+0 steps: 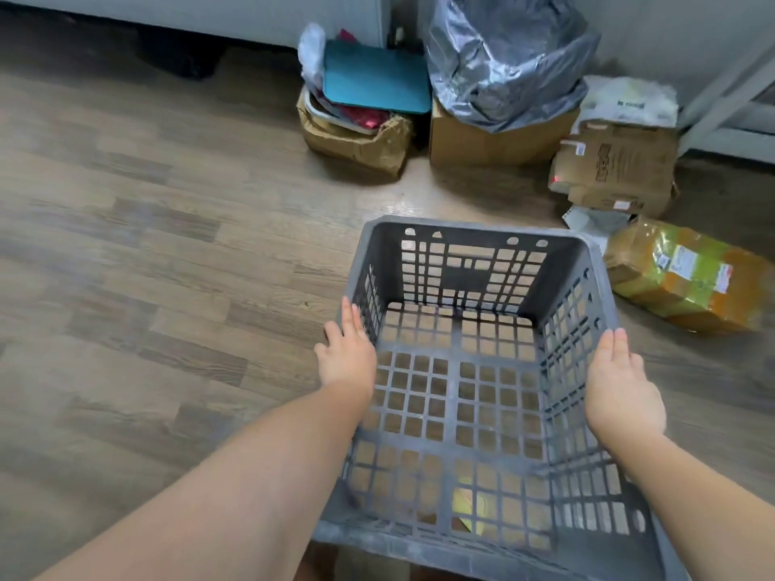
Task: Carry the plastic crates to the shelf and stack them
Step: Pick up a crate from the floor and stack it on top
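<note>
I see the grey slotted plastic crate (pixel 482 371) at centre-right, mouth upward, its grid floor visible above the wood-grain floor (pixel 146 266); its long axis runs from 6 toward 12 o'clock, the far end wall at 12. My left hand (pixel 346 354) lies flat against the 9 o'clock rim with fingers straight and together, and my right hand (pixel 620 383) presses the 3 o'clock rim the same way; neither curls around anything. Brown cardboard boxes (pixel 495 136) sit at 12 to 2 o'clock, apart from the crate.
</note>
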